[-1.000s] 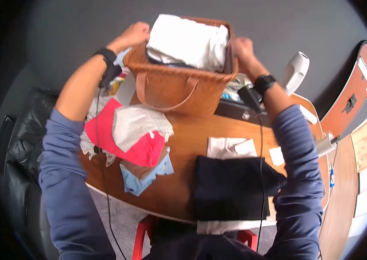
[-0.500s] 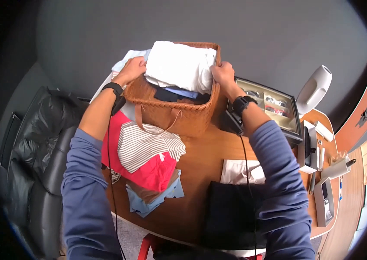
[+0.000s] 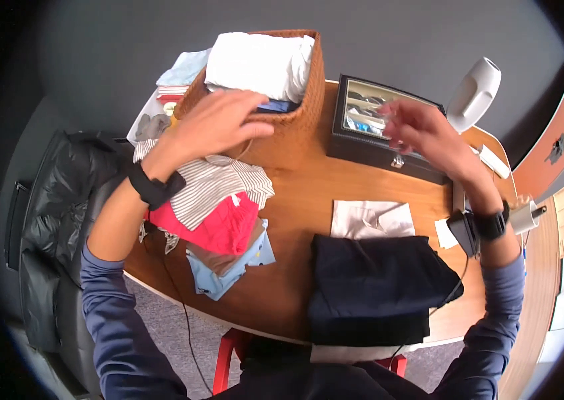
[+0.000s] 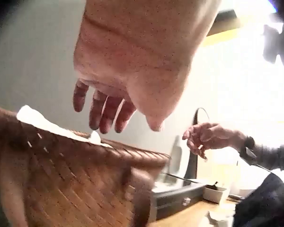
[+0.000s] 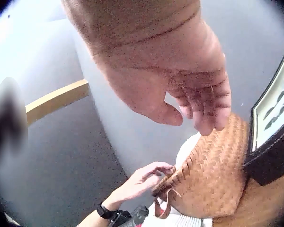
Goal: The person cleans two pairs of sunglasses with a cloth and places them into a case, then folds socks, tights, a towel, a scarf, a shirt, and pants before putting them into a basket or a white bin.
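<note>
A brown woven basket (image 3: pixel 309 110) stands at the back of the desk, with folded white cloth (image 3: pixel 262 63) on top and a bit of blue cloth below it. My left hand (image 3: pixel 219 127) hovers in front of the basket's near rim, fingers extended and holding nothing. The left wrist view shows that palm (image 4: pixel 132 61) above the woven side. My right hand (image 3: pixel 432 133) hangs in the air over a black glass-topped case (image 3: pixel 389 150), its fingers loosely bent around nothing. Under the left forearm lie a striped cloth (image 3: pixel 229 187) and a red garment (image 3: pixel 229 227).
Dark folded trousers (image 3: pixel 375 273) lie at the front right, beside a beige folded cloth (image 3: pixel 372 220). Light blue cloth (image 3: pixel 255 257) sits near the desk's left edge. A white upright device (image 3: pixel 475 93) stands behind the case, and a black sofa (image 3: pixel 55 233) is at left.
Both hands have let go of the basket's rim. The left came toward me; the right moved off to the right. The basket, earlier tilted and closer, now stands further back on the desk.
</note>
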{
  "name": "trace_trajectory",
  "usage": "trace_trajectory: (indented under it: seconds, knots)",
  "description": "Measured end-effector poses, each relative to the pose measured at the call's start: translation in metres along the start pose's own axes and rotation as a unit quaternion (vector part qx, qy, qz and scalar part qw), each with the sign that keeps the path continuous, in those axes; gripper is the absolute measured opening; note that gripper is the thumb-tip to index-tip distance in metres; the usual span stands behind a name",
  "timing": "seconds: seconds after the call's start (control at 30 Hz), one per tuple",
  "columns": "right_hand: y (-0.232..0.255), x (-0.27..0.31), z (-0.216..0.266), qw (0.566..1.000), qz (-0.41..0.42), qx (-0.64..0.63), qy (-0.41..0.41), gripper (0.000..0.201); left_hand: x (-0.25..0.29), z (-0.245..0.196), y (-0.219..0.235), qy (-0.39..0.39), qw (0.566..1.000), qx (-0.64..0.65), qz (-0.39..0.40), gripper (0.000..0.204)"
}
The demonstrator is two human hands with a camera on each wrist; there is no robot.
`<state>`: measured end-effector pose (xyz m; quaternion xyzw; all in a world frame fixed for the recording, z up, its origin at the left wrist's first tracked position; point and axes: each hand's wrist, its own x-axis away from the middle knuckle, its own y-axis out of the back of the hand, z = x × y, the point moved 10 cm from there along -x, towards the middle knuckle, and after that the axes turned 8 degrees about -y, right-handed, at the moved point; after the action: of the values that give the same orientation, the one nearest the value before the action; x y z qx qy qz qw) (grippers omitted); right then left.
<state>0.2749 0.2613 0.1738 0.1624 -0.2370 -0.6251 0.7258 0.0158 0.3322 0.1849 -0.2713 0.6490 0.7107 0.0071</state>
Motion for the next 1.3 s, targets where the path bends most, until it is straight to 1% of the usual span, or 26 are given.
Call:
trace_trajectory:
  seconds: [0.03, 0.07, 0.13, 0.17, 0.2, 0.23, 0.3, 0.37, 0.47, 0.5, 0.53, 0.6, 0.67, 0.7, 0.73, 0.77, 0.8, 0.83, 0.9, 0.97, 1.03, 1.1, 1.13, 1.17, 1.23, 1.3]
  knots:
    - [0.0, 0.025, -0.006, 0.999, -0.016, 0.034, 0.031, 0.031, 0.009, -0.016, -0.009, -0.05, 0.998, -0.03, -0.027, 0.036]
    - [-0.005, 0.05, -0.007, 0.991, -0.021, 0.085, 0.104, 0.029, 0.012, -0.012, -0.017, -0.019, 0.999, -0.023, -0.033, 0.03]
    - [-0.019, 0.101, -0.008, 0.992, -0.033, 0.085, 0.083, 0.031, 0.014, -0.006, -0.028, 0.015, 0.998, -0.028, -0.049, 0.023]
    - [-0.025, 0.13, -0.001, 0.989, -0.047, 0.109, 0.083, 0.035, 0.014, 0.001, -0.032, 0.019, 0.997, -0.039, -0.057, 0.021]
    - [-0.033, 0.156, 0.005, 0.971, -0.041, 0.181, 0.149, 0.044, 0.012, 0.008, -0.034, 0.022, 0.997, -0.048, -0.063, 0.018]
    - [-0.045, 0.178, 0.001, 0.972, 0.023, 0.178, 0.151, 0.057, 0.011, 0.012, -0.036, 0.024, 0.997, -0.039, -0.055, 0.018]
    - [-0.066, 0.218, -0.004, 0.969, 0.05, 0.2, 0.135, 0.07, 0.014, 0.018, -0.038, 0.039, 0.997, -0.043, -0.05, 0.019]
    - [-0.073, 0.246, -0.03, 0.964, -0.004, 0.255, 0.077, 0.082, 0.018, 0.006, -0.029, -0.02, 0.993, -0.059, -0.101, 0.019]
    - [-0.072, 0.277, -0.058, 0.943, -0.123, 0.307, 0.029, 0.081, 0.018, -0.006, -0.028, 0.033, 0.988, -0.123, -0.089, 0.023]
    - [-0.067, 0.286, -0.067, 0.953, -0.174, 0.246, 0.023, 0.08, 0.019, -0.017, -0.022, 0.047, 0.983, -0.151, -0.091, 0.026]
    - [-0.065, 0.294, -0.083, 0.957, -0.224, 0.183, 0.016, 0.079, 0.016, -0.048, -0.009, 0.019, 0.976, -0.186, -0.113, 0.039]
    - [-0.061, 0.318, -0.097, 0.933, -0.348, 0.091, 0.024, 0.074, 0.009, -0.117, -0.001, 0.036, 0.994, -0.038, -0.093, 0.053]
    - [-0.082, 0.339, -0.104, 0.927, -0.357, 0.109, 0.035, 0.068, 0.016, -0.193, -0.019, 0.052, 0.975, 0.216, 0.013, 0.067]
    - [-0.091, 0.348, -0.106, 0.924, -0.362, 0.119, 0.043, 0.065, 0.017, -0.235, -0.028, -0.02, 0.969, 0.24, 0.05, 0.081]
    - [-0.108, 0.347, -0.101, 0.932, -0.321, 0.14, 0.091, 0.059, 0.02, -0.271, -0.031, -0.062, 0.978, 0.19, 0.063, 0.09]
    - [-0.124, 0.346, -0.093, 0.937, -0.277, 0.162, 0.141, 0.053, 0.023, -0.293, -0.041, -0.076, 0.979, 0.174, 0.074, 0.089]
    - [-0.137, 0.342, -0.076, 0.913, -0.284, 0.241, 0.17, 0.047, 0.024, -0.297, -0.059, -0.059, 0.976, 0.192, 0.087, 0.085]
    - [-0.147, 0.329, -0.078, 0.934, -0.212, 0.252, 0.136, 0.05, 0.029, -0.298, -0.079, -0.04, 0.971, 0.212, 0.102, 0.08]
    - [-0.156, 0.316, -0.095, 0.962, -0.147, 0.22, 0.073, 0.062, 0.03, -0.283, -0.117, 0.001, 0.956, 0.243, 0.162, 0.069]
    - [-0.154, 0.316, -0.098, 0.954, -0.143, 0.257, 0.051, 0.072, 0.016, -0.255, -0.099, 0.003, 0.949, 0.313, 0.035, 0.057]
    - [-0.153, 0.317, -0.103, 0.948, -0.142, 0.283, 0.025, 0.081, 0.012, -0.223, -0.111, 0.08, 0.915, 0.387, 0.087, 0.055]
    - [-0.157, 0.316, -0.108, 0.944, -0.141, 0.298, -0.002, 0.088, 0.011, -0.202, -0.112, 0.118, 0.884, 0.448, 0.062, 0.055]
    - [-0.157, 0.315, -0.108, 0.943, -0.147, 0.298, -0.001, 0.09, 0.011, -0.188, -0.113, 0.116, 0.891, 0.436, 0.051, 0.055]
    - [-0.158, 0.315, -0.109, 0.942, -0.147, 0.302, 0.002, 0.089, 0.006, -0.186, -0.097, 0.14, 0.87, 0.472, 0.042, 0.057]
    - [-0.159, 0.312, -0.111, 0.939, -0.149, 0.309, 0.013, 0.087, 0.012, -0.167, -0.081, 0.171, 0.861, 0.479, 0.005, 0.058]
    - [-0.156, 0.311, -0.107, 0.934, -0.162, 0.317, 0.031, 0.082, 0.013, -0.172, -0.057, 0.16, 0.883, 0.442, 0.023, 0.056]
